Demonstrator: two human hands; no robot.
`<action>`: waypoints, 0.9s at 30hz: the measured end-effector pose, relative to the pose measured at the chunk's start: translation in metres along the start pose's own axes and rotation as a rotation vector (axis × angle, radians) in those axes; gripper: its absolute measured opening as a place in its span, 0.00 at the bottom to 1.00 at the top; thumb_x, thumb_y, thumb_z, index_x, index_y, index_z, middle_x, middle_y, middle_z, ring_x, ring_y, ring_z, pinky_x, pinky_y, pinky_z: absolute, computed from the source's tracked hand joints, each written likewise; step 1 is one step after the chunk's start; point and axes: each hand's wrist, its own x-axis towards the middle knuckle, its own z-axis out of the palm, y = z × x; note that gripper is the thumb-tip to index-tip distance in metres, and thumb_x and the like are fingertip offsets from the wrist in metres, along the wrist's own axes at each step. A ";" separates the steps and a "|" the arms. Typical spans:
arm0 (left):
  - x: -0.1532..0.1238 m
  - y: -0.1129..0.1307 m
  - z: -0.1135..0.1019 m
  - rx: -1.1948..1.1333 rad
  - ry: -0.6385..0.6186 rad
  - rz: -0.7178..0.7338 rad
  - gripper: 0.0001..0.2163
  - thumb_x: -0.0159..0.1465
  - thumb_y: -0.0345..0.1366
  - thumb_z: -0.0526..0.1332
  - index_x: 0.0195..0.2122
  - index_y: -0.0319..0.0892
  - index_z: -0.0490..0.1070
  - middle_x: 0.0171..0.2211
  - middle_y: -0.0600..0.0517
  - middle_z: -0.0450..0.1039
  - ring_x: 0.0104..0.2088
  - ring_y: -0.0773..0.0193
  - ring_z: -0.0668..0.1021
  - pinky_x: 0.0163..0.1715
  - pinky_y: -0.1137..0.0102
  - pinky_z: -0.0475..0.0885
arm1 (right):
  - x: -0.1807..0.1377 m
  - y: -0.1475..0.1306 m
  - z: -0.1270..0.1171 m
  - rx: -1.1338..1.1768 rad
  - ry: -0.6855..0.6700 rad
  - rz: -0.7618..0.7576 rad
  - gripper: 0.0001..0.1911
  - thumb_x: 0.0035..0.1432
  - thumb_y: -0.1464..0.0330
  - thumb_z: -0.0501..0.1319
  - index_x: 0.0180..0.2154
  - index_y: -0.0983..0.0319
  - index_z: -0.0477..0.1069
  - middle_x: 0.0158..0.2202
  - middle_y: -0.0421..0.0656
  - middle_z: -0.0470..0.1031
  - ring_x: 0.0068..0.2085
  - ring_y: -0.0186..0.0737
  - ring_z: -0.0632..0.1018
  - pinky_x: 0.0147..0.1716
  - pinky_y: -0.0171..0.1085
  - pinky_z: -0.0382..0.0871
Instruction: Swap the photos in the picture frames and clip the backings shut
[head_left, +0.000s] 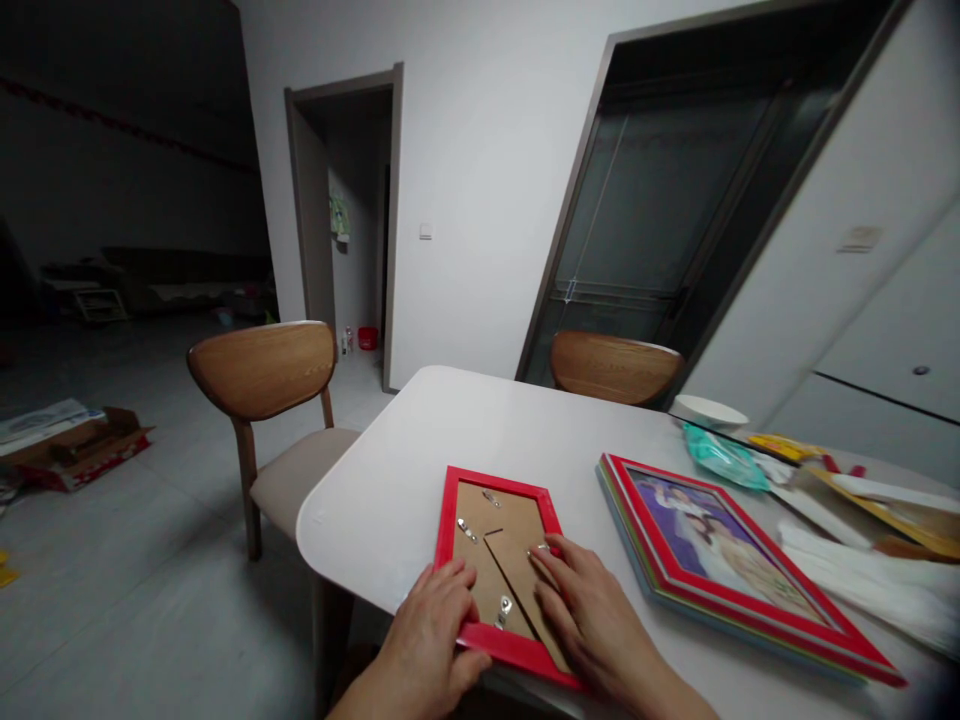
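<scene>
A red picture frame [510, 655] lies face down on the table in front of me, its brown backing board [499, 560] upward. Small metal clips [504, 612] sit around the board, and a dark slot runs slantwise across it. My left hand [435, 625] is closed on the frame's near left corner, fingers on top and thumb along the front edge. Over the right side of the board, my right hand [581, 605] has its fingers bent onto the frame, fingertips at a metal clip by the right edge. That clip is partly hidden.
Stacked frames [652, 560] with a photo in the red top one lie to the right. Beyond are a teal plastic packet [724, 455], a white bowl [709, 412] and opened packaging [885, 510]. Wooden chairs [262, 370] stand at the table's [375, 500] left and far sides.
</scene>
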 end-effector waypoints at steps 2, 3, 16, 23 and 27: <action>-0.001 0.000 0.001 -0.012 0.011 -0.013 0.12 0.47 0.30 0.63 0.34 0.39 0.67 0.52 0.45 0.61 0.54 0.55 0.60 0.53 0.58 0.53 | 0.007 0.007 0.000 -0.029 -0.009 0.075 0.18 0.54 0.64 0.47 0.42 0.62 0.68 0.45 0.51 0.65 0.45 0.45 0.66 0.43 0.43 0.61; -0.001 0.000 0.001 -0.014 0.017 -0.016 0.12 0.47 0.30 0.63 0.34 0.40 0.67 0.52 0.45 0.61 0.54 0.55 0.60 0.53 0.58 0.53 | 0.010 0.009 0.000 -0.028 -0.020 0.089 0.18 0.54 0.65 0.47 0.41 0.63 0.68 0.45 0.51 0.65 0.45 0.45 0.66 0.43 0.43 0.61; -0.003 0.004 -0.003 -0.030 -0.016 -0.031 0.14 0.46 0.30 0.63 0.35 0.40 0.67 0.52 0.45 0.61 0.54 0.55 0.60 0.53 0.59 0.53 | 0.010 0.000 -0.007 -0.033 -0.035 0.098 0.16 0.53 0.67 0.47 0.37 0.64 0.71 0.43 0.51 0.67 0.44 0.45 0.67 0.44 0.43 0.59; -0.003 0.002 -0.004 -0.028 -0.049 -0.024 0.12 0.45 0.30 0.62 0.33 0.41 0.68 0.52 0.47 0.61 0.53 0.56 0.61 0.53 0.60 0.54 | 0.039 -0.042 0.009 0.058 -0.061 -0.037 0.17 0.56 0.68 0.46 0.43 0.61 0.67 0.44 0.48 0.67 0.45 0.41 0.67 0.44 0.39 0.58; -0.003 -0.002 -0.001 -0.031 -0.041 -0.007 0.14 0.43 0.29 0.64 0.33 0.41 0.68 0.52 0.47 0.61 0.53 0.56 0.61 0.53 0.60 0.53 | 0.050 -0.054 0.019 0.078 -0.052 -0.050 0.14 0.55 0.70 0.47 0.36 0.60 0.71 0.37 0.46 0.69 0.41 0.40 0.67 0.41 0.38 0.59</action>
